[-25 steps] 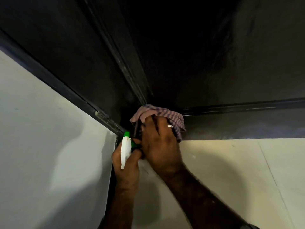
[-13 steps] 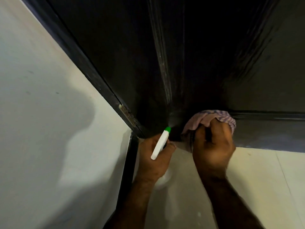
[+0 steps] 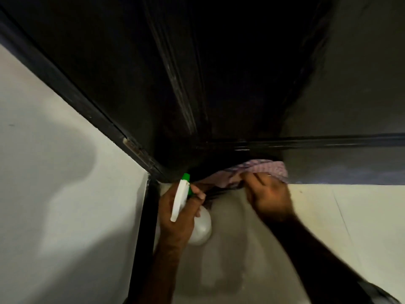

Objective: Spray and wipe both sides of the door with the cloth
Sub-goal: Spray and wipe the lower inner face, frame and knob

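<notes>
Door (image 3: 219, 84), dark and rigid, fills the upper frame; its bottom rail meets the pale floor (image 3: 328, 216) at centre. Right hand (image 3: 268, 195) pinches a checked cloth (image 3: 263, 170) against that lower edge. The cloth looks soft and light, best held bunched. Left hand (image 3: 175, 218), lower centre, grips a white spray bottle (image 3: 197, 227), probably light and smooth, by its neck, green nozzle toward the door.

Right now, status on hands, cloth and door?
Left hand grips spray bottle, nozzle toward door. Right hand presses cloth on door's bottom edge. Nothing in the way.
</notes>
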Tool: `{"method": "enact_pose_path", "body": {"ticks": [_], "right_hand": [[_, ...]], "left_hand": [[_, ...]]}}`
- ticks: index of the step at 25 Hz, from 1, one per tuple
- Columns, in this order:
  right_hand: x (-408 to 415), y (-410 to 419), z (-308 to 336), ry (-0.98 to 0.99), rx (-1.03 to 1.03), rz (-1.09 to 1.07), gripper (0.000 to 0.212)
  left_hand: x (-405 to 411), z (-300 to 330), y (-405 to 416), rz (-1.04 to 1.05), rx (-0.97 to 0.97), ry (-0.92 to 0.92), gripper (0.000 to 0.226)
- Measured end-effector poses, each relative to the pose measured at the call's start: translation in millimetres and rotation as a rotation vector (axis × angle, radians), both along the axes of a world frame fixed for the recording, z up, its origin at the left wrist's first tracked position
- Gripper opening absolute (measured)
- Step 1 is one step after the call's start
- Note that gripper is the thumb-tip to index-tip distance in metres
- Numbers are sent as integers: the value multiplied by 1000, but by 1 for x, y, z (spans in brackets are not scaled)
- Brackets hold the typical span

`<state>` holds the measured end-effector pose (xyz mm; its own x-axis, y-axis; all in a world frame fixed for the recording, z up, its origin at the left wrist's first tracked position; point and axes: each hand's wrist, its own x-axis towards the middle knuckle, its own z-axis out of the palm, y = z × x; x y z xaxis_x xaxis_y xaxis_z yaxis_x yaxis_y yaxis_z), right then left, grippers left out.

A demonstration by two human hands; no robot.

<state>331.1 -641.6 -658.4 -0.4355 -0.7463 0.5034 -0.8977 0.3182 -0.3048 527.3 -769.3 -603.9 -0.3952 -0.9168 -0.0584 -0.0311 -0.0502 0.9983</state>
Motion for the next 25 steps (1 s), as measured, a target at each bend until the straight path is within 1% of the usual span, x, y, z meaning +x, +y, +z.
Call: {"method": "enact_pose_path", "body": {"ticks": [1,2,3,4,5,6,7,8,9,10,11,12,13,14,15,16,17,18,19,20,22,23,24,25], "right_hand": [[-16,26,-5,-53,-10,-105,29],[-30,51,-8,-156,-58,-268,30],[-39,68,-6,-314,-139,-459,35],[-46,76,-7,-493,-226,-657,45],[-46,72,-10,-639,-300,-801,55],[-37,60,-13,-752,-355,-850,63],[-22,39,-16,-801,-391,-832,70],[0,16,-19,-808,-403,-769,73],[23,-8,-26,-819,-406,-675,71],[45,-30,-27,-881,-410,-588,63],[61,-45,-28,-994,-424,-515,59],[70,-56,-30,-1146,-438,-463,65],[76,-65,-31,-1278,-438,-453,73],[78,-68,-29,-1385,-415,-475,78],[76,-68,-31,-1466,-420,-472,73],[68,-63,-31,-1548,-484,-471,59],[55,-56,-30,-1614,-610,-503,45],[37,-43,-27,-1637,-751,-562,37],[14,-23,-31,-1590,-885,-637,33],[-10,1,-33,-1482,-979,-713,35],[-61,55,-40,-1270,-1078,-892,40],[-78,72,-42,-1217,-1087,-973,39],[-86,79,-45,-1204,-1016,-1066,39],[-85,81,-45,-1189,-864,-1112,37]], "left_hand": [[-1,-5,7,-31,-12,11,42],[-4,-10,15,-56,-25,9,40],[-7,-14,22,-61,-31,10,38],[-12,-14,28,-47,-29,10,37],[-15,-16,32,-22,-15,9,36],[-19,-19,34,-2,-7,5,32],[-21,-22,34,5,-9,18,23],[-23,-24,34,15,-11,19,20],[-22,-27,33,26,-10,28,21],[-20,-31,31,46,3,21,24],[-17,-35,29,64,10,0,34],[-14,-40,27,68,19,-15,44],[-12,-43,25,56,30,-11,47],[-12,-43,24,34,27,12,43],[-15,-41,25,4,16,33,38],[-19,-38,28,-25,-6,34,35],[-24,-37,31,-70,-38,28,30],[-30,-36,36,-124,-85,13,21],[-36,-34,43,-187,-122,16,12],[-41,-32,51,-231,-156,22,12],[-52,-32,59,-287,-159,25,13],[-56,-34,60,-296,-158,5,11],[-60,-36,62,-292,-151,-19,11],[-65,-39,65,-291,-133,-23,12]]}}
